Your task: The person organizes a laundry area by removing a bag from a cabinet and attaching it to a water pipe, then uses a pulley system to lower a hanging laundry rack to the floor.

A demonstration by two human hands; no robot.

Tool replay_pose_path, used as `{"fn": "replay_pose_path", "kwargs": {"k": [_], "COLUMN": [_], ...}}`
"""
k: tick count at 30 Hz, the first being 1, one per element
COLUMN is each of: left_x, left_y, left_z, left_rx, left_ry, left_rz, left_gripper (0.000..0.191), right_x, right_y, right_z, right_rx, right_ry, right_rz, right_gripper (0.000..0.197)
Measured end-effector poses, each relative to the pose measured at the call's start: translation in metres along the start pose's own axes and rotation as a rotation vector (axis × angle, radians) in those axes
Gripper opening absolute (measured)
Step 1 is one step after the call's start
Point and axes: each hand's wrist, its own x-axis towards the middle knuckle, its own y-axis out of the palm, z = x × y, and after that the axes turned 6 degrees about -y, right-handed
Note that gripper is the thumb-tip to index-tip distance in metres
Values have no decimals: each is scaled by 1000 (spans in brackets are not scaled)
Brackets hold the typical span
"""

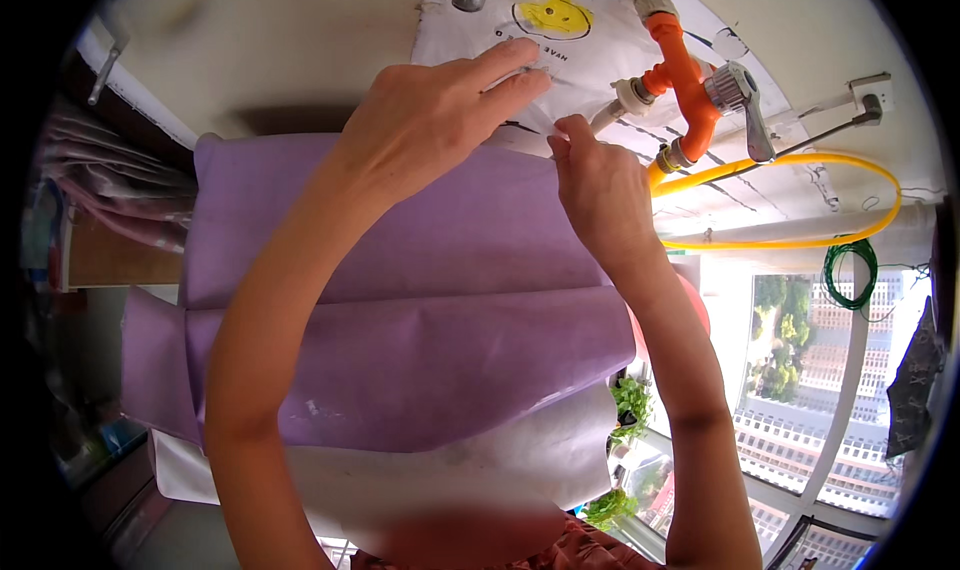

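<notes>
My left hand (431, 116) reaches up against a white sheet with a yellow smiley face (555, 20). Its fingertips are slightly apart at some thin clear plastic film (541, 113); whether they grip it is not clear. Lower and to the right, my right hand (600, 183) pinches the film's edge between thumb and fingers, beside the orange pipe fitting. Below both hands, a purple sheet with a smooth surface (450, 232) spreads in folds, with a pale sheet (525, 439) under its lower edge.
An orange pipe (686, 93) with a metal lever valve (739, 93) and a looped yellow hose (889, 210) are at the right. A socket (874, 93), green coiled wire (871, 273), windows and potted plants (631, 405) lie beyond. Bunched fabric (112, 165) hangs left.
</notes>
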Motion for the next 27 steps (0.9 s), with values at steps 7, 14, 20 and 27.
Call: {"fn": "replay_pose_path", "kwargs": {"k": [7, 14, 20, 27], "left_x": [-39, -23, -35, -16], "left_y": [30, 69, 70, 59], "left_z": [27, 57, 88, 67], "left_rx": [-289, -561, -733, -1291], "left_ry": [-561, -767, -823, -1360], "left_rz": [-220, -197, -173, 75], "left_gripper": [35, 63, 50, 43], "right_x": [7, 25, 24, 24], "right_y": [-12, 4, 2, 3], "right_z": [17, 13, 18, 14], "right_rx": [54, 18, 63, 95], "right_ry": [-92, -175, -140, -170], "right_rz": [-185, -314, -299, -345], "right_gripper": [29, 16, 10, 7]}}
